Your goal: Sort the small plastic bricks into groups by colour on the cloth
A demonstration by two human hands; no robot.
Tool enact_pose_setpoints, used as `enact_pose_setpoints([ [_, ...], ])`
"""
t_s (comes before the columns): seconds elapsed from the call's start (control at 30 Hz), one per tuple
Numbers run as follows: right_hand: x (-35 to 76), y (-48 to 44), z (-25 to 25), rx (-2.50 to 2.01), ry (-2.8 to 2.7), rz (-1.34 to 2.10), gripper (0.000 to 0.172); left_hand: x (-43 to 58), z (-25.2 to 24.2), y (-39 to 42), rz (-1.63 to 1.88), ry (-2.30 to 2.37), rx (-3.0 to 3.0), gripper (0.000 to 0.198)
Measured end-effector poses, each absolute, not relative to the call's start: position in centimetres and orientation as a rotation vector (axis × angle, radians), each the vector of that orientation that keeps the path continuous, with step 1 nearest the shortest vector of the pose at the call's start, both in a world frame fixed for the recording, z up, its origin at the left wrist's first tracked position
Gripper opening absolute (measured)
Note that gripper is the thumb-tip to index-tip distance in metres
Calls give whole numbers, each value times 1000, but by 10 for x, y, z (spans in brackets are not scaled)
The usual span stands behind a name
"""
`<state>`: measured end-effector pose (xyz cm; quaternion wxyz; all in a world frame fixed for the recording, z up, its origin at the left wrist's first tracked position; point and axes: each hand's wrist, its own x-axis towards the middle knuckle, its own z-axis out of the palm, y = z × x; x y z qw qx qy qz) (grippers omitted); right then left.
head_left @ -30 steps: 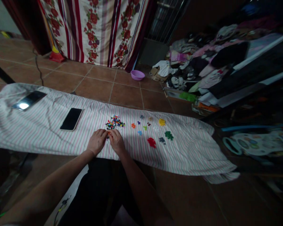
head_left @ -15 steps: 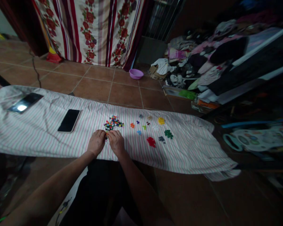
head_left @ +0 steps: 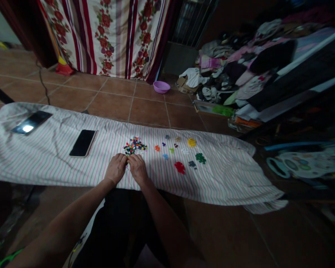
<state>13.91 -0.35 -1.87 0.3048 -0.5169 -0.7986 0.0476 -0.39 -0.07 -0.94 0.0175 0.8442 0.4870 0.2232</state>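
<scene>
My left hand [head_left: 116, 168] and my right hand [head_left: 137, 168] meet fingertip to fingertip at the near side of a mixed heap of small coloured pieces [head_left: 134, 145]. Both are closed in a pinch. A tiny orange-yellow spot shows between the fingertips, but whatever they grip is too small to name. To the right lie small groups sorted by colour: red pieces [head_left: 179, 167], green pieces [head_left: 200, 158], yellow pieces [head_left: 191, 142], grey pieces [head_left: 192, 164], orange pieces [head_left: 157, 148], light blue pieces [head_left: 165, 156] and white pieces [head_left: 185, 151].
A striped cloth [head_left: 223, 178] covers the long, narrow surface. On its left lie a dark phone [head_left: 83, 143] and another flat device [head_left: 32, 122] reflecting a light. Beyond, on the tiled floor, are a purple basin [head_left: 161, 87] and a heap of clothes [head_left: 226, 70].
The view has shifted very slightly. My hands stay pinched together at the same place, with only small finger movement. The piles look the same.
</scene>
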Motion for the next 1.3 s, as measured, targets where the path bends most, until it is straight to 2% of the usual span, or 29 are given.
enact_pose_setpoints([
  [0.53, 139, -3, -21, -1375, -2143, 119, 28, -4, -12, 0, 815, 1412, 2580, 20],
  [0.73, 140, -3, -23, -1394, -2094, 104, 24, -4, -14, -1, 810, 1438, 2550, 20],
  [0.97, 142, -1, -30, -1424, -2045, 111, 19, -6, -16, -1, 723, 1458, 2544, 29],
  [1.3, 140, -3, -25, -1401, -2057, 91, 18, -7, -14, 1, 739, 1444, 2565, 19],
])
